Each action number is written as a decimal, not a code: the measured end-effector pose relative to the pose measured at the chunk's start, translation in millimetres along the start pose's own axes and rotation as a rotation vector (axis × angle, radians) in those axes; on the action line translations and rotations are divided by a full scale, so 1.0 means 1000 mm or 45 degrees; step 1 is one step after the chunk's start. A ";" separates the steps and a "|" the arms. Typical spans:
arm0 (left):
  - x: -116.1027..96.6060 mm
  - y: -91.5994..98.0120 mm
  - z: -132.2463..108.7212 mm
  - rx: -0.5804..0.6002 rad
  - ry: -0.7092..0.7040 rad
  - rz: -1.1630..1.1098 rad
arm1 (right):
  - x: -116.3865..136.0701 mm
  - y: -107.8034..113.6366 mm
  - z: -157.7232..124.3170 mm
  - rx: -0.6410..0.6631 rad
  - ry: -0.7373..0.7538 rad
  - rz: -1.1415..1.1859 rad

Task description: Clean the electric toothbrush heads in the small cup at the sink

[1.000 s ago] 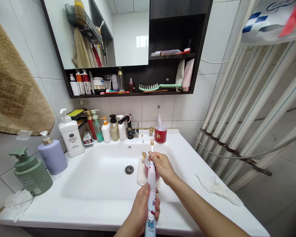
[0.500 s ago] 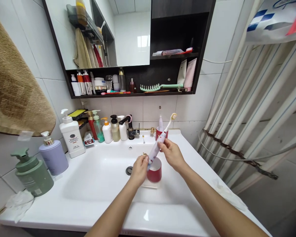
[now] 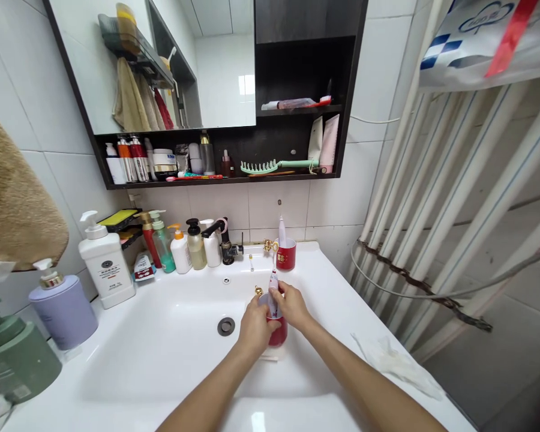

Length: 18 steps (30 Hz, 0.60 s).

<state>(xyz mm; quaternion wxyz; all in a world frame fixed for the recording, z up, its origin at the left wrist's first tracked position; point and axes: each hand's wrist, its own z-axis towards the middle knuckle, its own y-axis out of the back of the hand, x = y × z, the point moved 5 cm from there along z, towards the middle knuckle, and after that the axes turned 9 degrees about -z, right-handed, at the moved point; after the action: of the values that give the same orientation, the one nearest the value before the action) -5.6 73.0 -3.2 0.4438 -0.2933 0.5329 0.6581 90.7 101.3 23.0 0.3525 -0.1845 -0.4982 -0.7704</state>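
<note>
Over the sink (image 3: 162, 360), my right hand (image 3: 293, 307) pinches a white patterned electric toothbrush (image 3: 273, 281). The toothbrush stands nearly upright with its head on top, and its lower end is inside a red cup (image 3: 279, 336). My left hand (image 3: 255, 329) is wrapped round that cup's left side, its thumb across the front. Part of the cup is hidden behind the fingers. A flat pale piece (image 3: 269, 359) lies under the cup. Beyond them, a second red cup (image 3: 287, 257) holds a pale, slim-tipped item (image 3: 282, 231).
A black faucet (image 3: 226, 243) rises behind the sink, with pump bottles (image 3: 180, 252) lined up to its left. Larger dispensers (image 3: 63, 312) stand on the left rim. A crumpled tissue (image 3: 400, 363) lies at right. White pipes (image 3: 432, 210) run along the right wall; a cabinet (image 3: 207, 180) hangs above.
The toothbrush has gone from tilted above the cup to nearly upright with its lower end in it. My left hand has shifted from the toothbrush to the cup. The view has turned slightly right.
</note>
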 end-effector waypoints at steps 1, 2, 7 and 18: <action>-0.004 -0.002 0.003 0.010 -0.029 0.001 | -0.003 0.005 0.002 -0.005 -0.004 0.000; -0.010 -0.005 0.007 0.021 -0.060 0.001 | -0.006 0.012 0.005 -0.015 -0.011 -0.002; -0.053 -0.032 0.041 0.077 -0.226 -0.005 | -0.028 0.064 0.033 -0.157 -0.076 -0.060; -0.080 -0.103 0.135 0.108 -0.246 0.120 | -0.090 0.111 0.107 -0.336 -0.194 -0.289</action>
<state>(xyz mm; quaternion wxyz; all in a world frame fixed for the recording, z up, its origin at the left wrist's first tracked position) 133.4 184.8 54.7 0.4735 -0.1841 0.5282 0.6804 225.5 200.9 82.9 0.1973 -0.2294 -0.4359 -0.8476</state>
